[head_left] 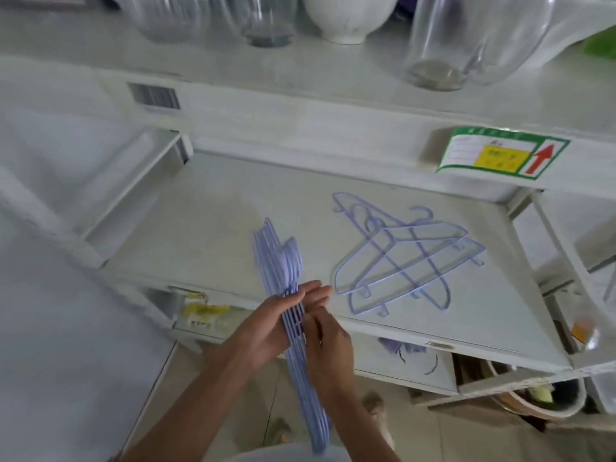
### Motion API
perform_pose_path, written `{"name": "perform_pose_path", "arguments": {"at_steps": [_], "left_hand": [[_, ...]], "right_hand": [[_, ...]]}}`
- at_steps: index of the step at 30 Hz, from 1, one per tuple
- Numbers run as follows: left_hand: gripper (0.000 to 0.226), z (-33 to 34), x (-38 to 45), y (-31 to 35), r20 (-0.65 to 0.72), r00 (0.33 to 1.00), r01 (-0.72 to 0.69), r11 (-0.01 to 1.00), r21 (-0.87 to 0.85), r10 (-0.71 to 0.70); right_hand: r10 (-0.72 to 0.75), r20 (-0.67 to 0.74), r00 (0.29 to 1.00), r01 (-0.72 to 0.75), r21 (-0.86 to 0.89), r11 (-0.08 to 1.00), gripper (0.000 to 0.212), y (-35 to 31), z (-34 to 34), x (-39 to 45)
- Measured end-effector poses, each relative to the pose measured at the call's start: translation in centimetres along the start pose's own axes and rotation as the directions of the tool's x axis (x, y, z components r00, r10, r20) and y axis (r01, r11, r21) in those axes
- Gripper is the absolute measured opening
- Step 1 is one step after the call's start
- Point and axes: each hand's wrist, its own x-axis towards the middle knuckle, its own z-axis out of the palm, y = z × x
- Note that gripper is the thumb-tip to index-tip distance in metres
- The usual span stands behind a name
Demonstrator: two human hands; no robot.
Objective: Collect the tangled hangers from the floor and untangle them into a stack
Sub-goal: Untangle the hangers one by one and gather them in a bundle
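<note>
Head view, looking down over a white shelf (233, 201) at about waist level, bare arms coming up from the bottom of frame.

Far left: only pale floor and the shelf's side frame. Nothing of the task there.

Left of centre: left hand (266, 323) sits under and behind a bundle of lilac hangers (293, 315), palm turned toward them, fingers extended past the far side. The grip is a flat clasp, fingers mostly straight rather than curled. The bundle stands on edge, the hangers packed face to face, hooks end forward over the shelf, the other end hanging down past the shelf edge toward the person. Held this way so the wires line up side by side; likely the stack being squared up.

Centre: right hand (328, 350) presses on the near side of the same bundle, fingers bent in against the wires. Between them the two hands sandwich the hangers. Right grip is narrow, closed onto the bundle; exact finger positions are blurred.

Right of centre: loose hangers (405, 258) lie flat on the shelf, well apart from the hands, overlapping at crossed angles with hooks pointing different ways. They look still tangled, so the job reads as partly done. Laid out flat, probably so each can be picked off in turn.

Far right: a green and yellow label (500, 155) with a red arrow on the upper shelf's front edge. Glass vases (466, 41) stand on that shelf above.
</note>
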Motion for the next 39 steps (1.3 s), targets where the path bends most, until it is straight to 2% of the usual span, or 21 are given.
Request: {"name": "perform_pose_path", "arguments": {"at_steps": [2, 3, 5, 6, 7, 9, 13, 16, 18, 21, 24, 26, 28, 30, 33, 39], "left_hand": [[0.041, -0.6, 0.1, 0.1, -0.03, 0.998, -0.062, 0.998, 0.018, 0.062], [0.039, -0.7, 0.1, 0.4, -0.027, 0.995, -0.096, 0.995, 0.012, 0.097], [0.036, -0.6, 0.4, 1.2, -0.026, 0.989, -0.148, 0.989, -0.022, 0.147], [0.034, -0.5, 0.7, 1.9, -0.029, 0.987, -0.156, 0.987, -0.034, 0.155], [0.032, -0.4, 0.8, 2.8, -0.036, 0.988, -0.149, 0.988, -0.038, 0.147], [0.03, -0.4, 1.0, 4.7, -0.062, 0.994, -0.088, 0.996, -0.026, 0.086], [0.027, -0.7, 1.3, 6.3, -0.074, 0.995, 0.055, 0.997, -0.058, -0.059], [0.029, -0.8, 2.1, 5.5, -0.048, 0.996, 0.074, 0.997, -0.028, -0.076], [0.031, -0.9, 2.9, 5.1, -0.049, 0.997, 0.058, 0.998, -0.014, -0.058], [0.033, -1.0, 3.5, 5.1, -0.037, 0.999, 0.031, 1.0, 0.0, -0.031], [0.034, -0.3, 3.2, 5.1, -0.019, 0.999, 0.026, 1.0, 0.002, -0.026], [0.036, 0.4, 3.0, 4.6, -0.028, 1.0, 0.014, 1.0, -0.011, -0.014], [0.037, 1.1, 2.8, 3.9, -0.05, 0.999, -0.01, 1.0, -0.006, 0.01], [0.036, 1.7, 2.9, 3.4, -0.082, 0.996, -0.023, 1.0, 0.002, 0.023], [0.036, 2.4, 2.8, 2.4, -0.12, 0.992, -0.033, 0.999, -0.03, 0.029], [0.036, 3.4, 3.5, -0.4, -0.196, 0.98, -0.056, 0.996, -0.067, 0.041]], "right_hand": [[0.064, 0.113, 0.991, -0.081, 0.151, 0.985, 0.017, -0.5, -0.3, 0.0], [0.131, 0.253, 0.959, -0.203, 0.283, 0.937, 0.017, -0.7, -0.5, -0.1], [0.176, 0.559, 0.81, -0.466, 0.434, 0.771, 0.02, -0.5, -0.5, -1.3], [0.138, 0.648, 0.749, -0.513, 0.435, 0.74, 0.021, -0.1, -0.4, -2.2], [0.101, 0.69, 0.717, -0.524, 0.437, 0.731, 0.024, 0.4, -0.3, -3.1], [0.061, 0.71, 0.702, -0.52, 0.452, 0.725, 0.028, 1.1, -0.1, -4.5], [0.047, 0.681, 0.73, -0.457, 0.436, 0.775, 0.025, 1.6, -0.1, -4.9], [0.063, 0.719, 0.692, -0.536, 0.454, 0.711, 0.016, 2.2, -0.3, -4.5], [0.102, 0.657, 0.747, -0.547, 0.519, 0.657, 0.017, 3.5, -1.4, -3.3], [0.274, 0.425, 0.863, -0.489, 0.565, 0.664, 0.021, 6.2, -5.5, 0.6], [0.419, 0.096, 0.903, -0.426, 0.331, 0.842, 0.018, 8.9, -10.5, 7.0], [0.402, -0.054, 0.914, -0.395, 0.108, 0.912, 0.014, 10.2, -13.4, 11.8], [0.353, -0.167, 0.921, -0.381, -0.187, 0.906, 0.023, 11.2, -16.0, 16.4], [0.277, -0.235, 0.932, -0.355, -0.418, 0.836, 0.033, 12.3, -18.2, 20.4], [0.151, -0.168, 0.974, -0.224, -0.627, 0.746, 0.045, 13.8, -19.6, 24.3], [-0.057, 0.036, 0.998, 0.061, -0.845, 0.531, 0.043, 16.6, -19.5, 27.1]]}}
